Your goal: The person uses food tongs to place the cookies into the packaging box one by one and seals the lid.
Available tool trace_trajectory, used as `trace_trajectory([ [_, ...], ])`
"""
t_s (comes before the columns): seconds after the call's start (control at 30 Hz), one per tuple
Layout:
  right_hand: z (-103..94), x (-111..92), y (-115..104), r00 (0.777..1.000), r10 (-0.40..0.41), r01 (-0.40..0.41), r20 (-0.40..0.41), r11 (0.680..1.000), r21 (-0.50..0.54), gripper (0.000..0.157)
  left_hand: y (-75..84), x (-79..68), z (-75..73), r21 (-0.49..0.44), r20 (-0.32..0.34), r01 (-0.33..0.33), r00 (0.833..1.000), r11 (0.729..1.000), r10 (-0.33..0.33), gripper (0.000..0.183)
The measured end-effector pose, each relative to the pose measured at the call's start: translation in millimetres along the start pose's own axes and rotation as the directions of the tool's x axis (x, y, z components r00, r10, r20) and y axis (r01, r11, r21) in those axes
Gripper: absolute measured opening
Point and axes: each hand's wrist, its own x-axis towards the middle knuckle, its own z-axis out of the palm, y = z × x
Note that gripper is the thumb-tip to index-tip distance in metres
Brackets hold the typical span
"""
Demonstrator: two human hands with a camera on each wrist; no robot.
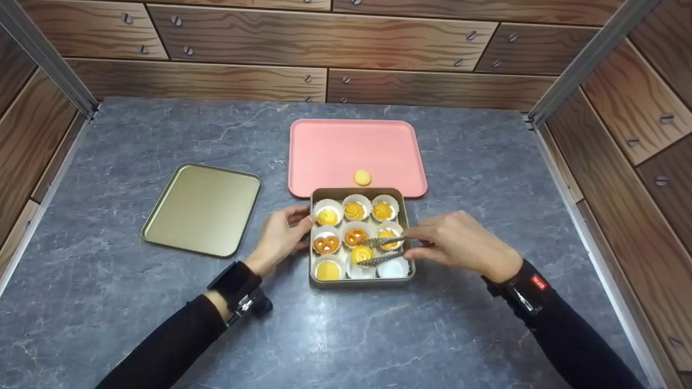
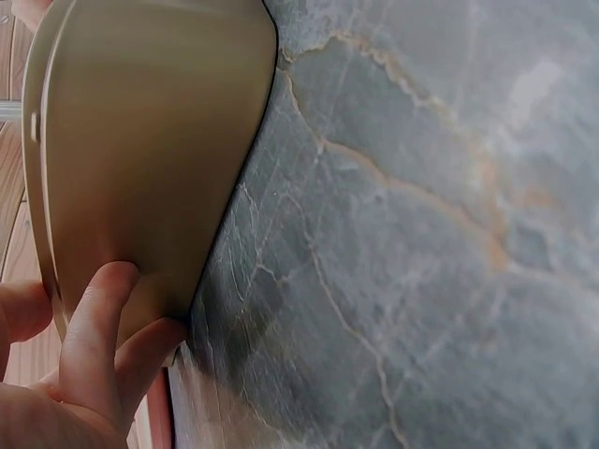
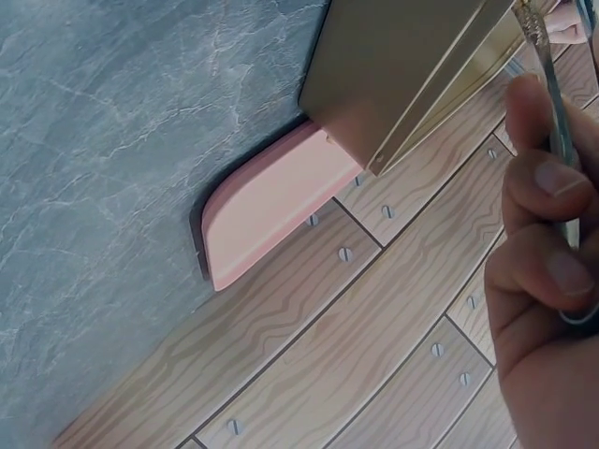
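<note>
A gold square tin (image 1: 351, 284) holds rows of white paper cups, most with yellow cookies or pretzel-shaped ones inside. My left hand (image 1: 281, 235) rests against the tin's left side, its fingers (image 2: 98, 323) touching the outer wall. In my right hand (image 1: 459, 243) I grip metal tongs (image 1: 381, 259) between thumb and fingers. Between the tong tips is a yellow swirl cookie (image 1: 361, 254), over the front middle paper cup. The front right cup (image 1: 393, 267) shows no cookie. In the right wrist view, curled fingers (image 3: 552, 187) hold the tongs, whose tips are out of frame.
Behind the tin lies a pink tray (image 1: 351, 146) with one round yellow cookie (image 1: 362, 177) near its front edge. A gold lid (image 1: 203, 210) lies on the grey marbled table (image 1: 162, 313) to the left. Wood-patterned panels (image 1: 324, 40) enclose the back and sides.
</note>
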Motion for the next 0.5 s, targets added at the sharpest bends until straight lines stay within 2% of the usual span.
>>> trace_trajectory([
  [0.27,1.3,3.3,-2.4,0.998,-0.06,0.06,0.03,0.998,-0.023,0.038,-0.8,0.3,1.2,-0.025,0.002,0.016,1.0,1.0,-0.016,0.047],
  [0.5,0.9,8.7,-4.7,0.996,-0.072,0.073,0.052,0.997,-0.03,0.038,-0.9,0.7,0.5,-0.025,-0.007,0.003,1.0,1.0,-0.003,0.046],
])
